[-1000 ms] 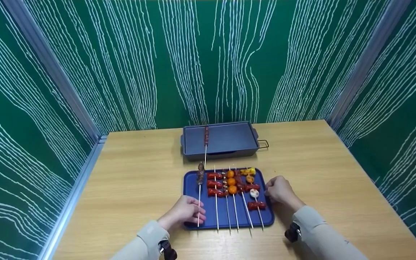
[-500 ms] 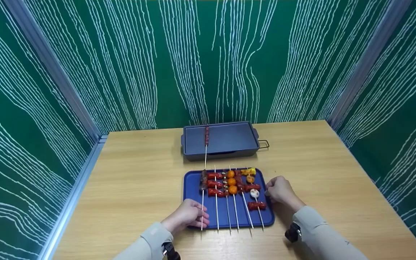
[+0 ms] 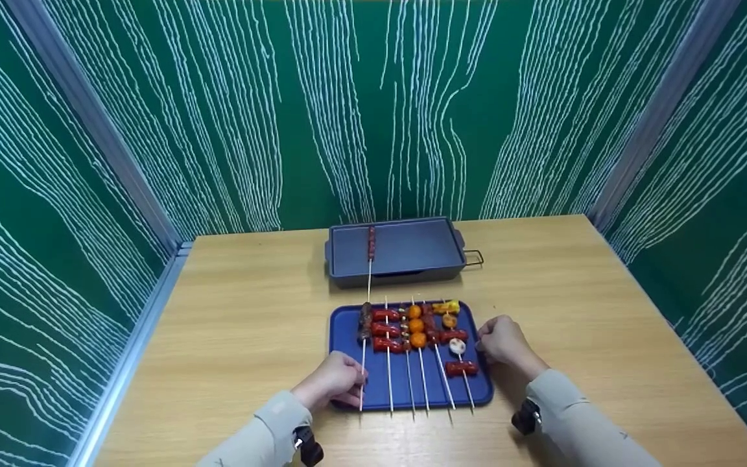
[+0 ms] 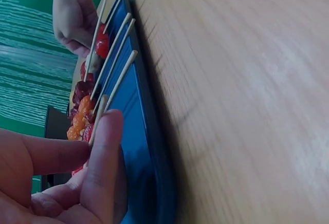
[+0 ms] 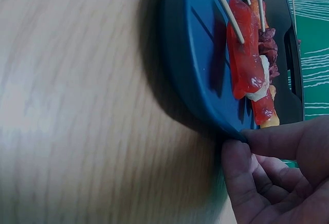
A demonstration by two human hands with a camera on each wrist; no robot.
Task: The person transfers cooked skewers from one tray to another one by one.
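Observation:
My left hand [image 3: 334, 379] pinches the bare stick of a dark meat skewer [image 3: 365, 324] between thumb and forefinger, as the left wrist view shows close up. That skewer lies along the left side of the blue tray [image 3: 373, 389], its meat close beside a skewer of red pieces [image 3: 385, 331]. At the tray's right edge, my right hand [image 3: 502, 340] grips the rim with thumb and forefinger. Between the hands lie a skewer of orange balls [image 3: 416, 326], a dark red meat skewer [image 3: 430, 324] and a mixed skewer [image 3: 456, 347] with red, white and yellow pieces.
Behind the tray stands a dark grill pan [image 3: 412, 250] with a wire handle [image 3: 475, 257] on its right. One thin red meat skewer [image 3: 371, 245] lies in it, its stick reaching over the near edge toward the tray. Green walls with white lines [image 3: 399, 117] enclose the wooden table [image 3: 250, 311].
The dark meat skewer has moved right and down onto the tray beside the red one. My left hand shifted slightly with it and still pinches the stick. My right hand has stayed put.

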